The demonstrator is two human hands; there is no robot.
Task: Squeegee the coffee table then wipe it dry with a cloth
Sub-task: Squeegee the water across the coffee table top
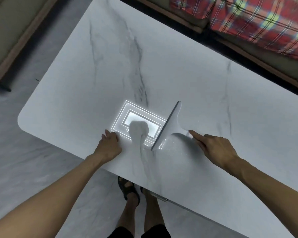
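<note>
A white marble-patterned coffee table [179, 69] fills the middle of the view. A white squeegee [170, 124] stands on it near the front edge, its long blade running from far right to near left. My right hand [215, 148] grips the squeegee's handle from the right, index finger stretched along it. Water beads and a wet streak [169, 145] lie by the blade's near end. My left hand [110, 143] rests flat on the table to the left of the blade, fingers apart, holding nothing. No cloth is in view.
A ceiling lamp's bright reflection [139, 122] shows on the tabletop beside the blade. A sofa with a red plaid cover [258, 19] runs along the table's far side. A wooden furniture base [15, 54] stands at the left. My sandalled feet [129, 189] are under the near edge.
</note>
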